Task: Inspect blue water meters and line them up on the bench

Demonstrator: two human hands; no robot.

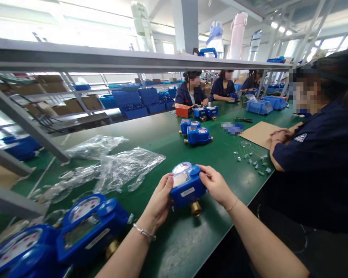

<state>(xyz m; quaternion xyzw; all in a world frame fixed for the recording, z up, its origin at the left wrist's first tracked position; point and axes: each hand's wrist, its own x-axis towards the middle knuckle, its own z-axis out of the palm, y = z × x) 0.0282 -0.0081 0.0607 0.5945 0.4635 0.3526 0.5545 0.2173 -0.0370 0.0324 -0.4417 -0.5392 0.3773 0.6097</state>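
Observation:
A blue water meter with a round dial, a small screen and a brass fitting below stands on the green table in front of me. My left hand grips its left side, thumb near the screen. My right hand holds its right side, fingers on the top corner. Two more blue meters lie at the near left, close to my left forearm.
Crumpled clear plastic bags lie left of the meter. Further meters stand mid-table, small clear parts and a cardboard sheet to the right. A person in dark blue sits at my right; others sit at the far end. A metal shelf frame runs along the left.

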